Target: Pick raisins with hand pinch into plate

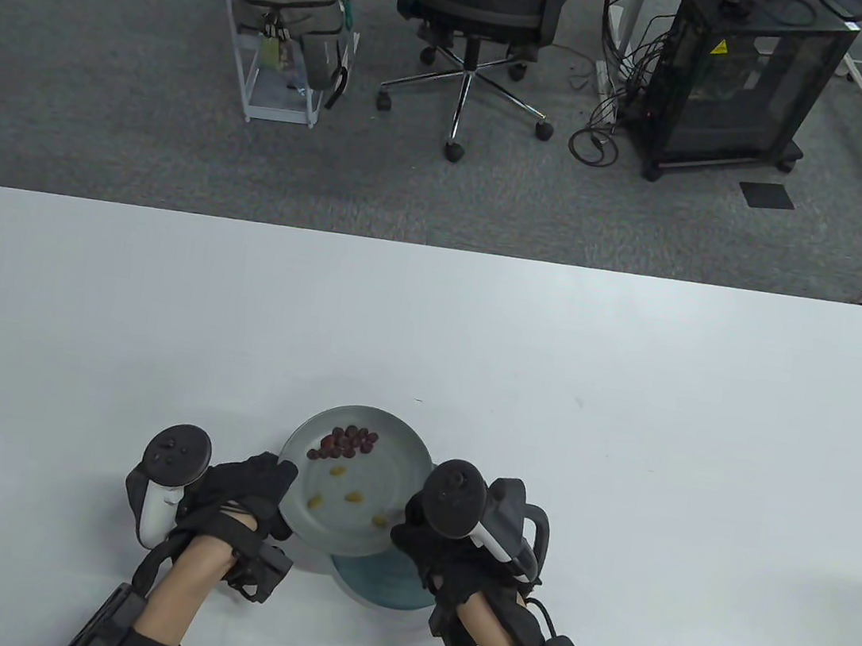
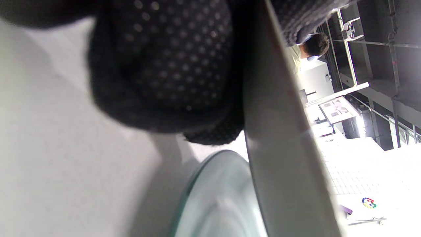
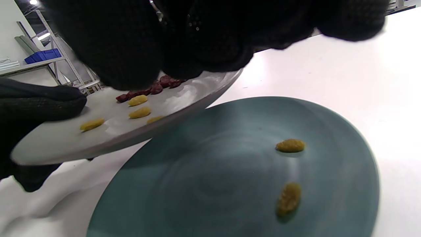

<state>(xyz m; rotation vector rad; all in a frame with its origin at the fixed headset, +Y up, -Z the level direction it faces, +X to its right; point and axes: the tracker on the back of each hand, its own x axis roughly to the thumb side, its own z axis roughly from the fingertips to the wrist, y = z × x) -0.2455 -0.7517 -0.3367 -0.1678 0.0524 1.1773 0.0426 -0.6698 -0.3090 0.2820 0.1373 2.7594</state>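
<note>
My left hand grips the left rim of a grey plate and holds it tilted above a teal plate. The grey plate carries a cluster of dark red raisins and several yellow raisins. My right hand is at the grey plate's right rim, its fingers bunched together over the plate; what they pinch is hidden. In the right wrist view the teal plate holds two yellow raisins. The left wrist view shows the grey plate's underside and my gloved fingers.
The white table spreads wide to the back and on both sides. Its far edge borders grey carpet with an office chair, a small cart and a black cabinet.
</note>
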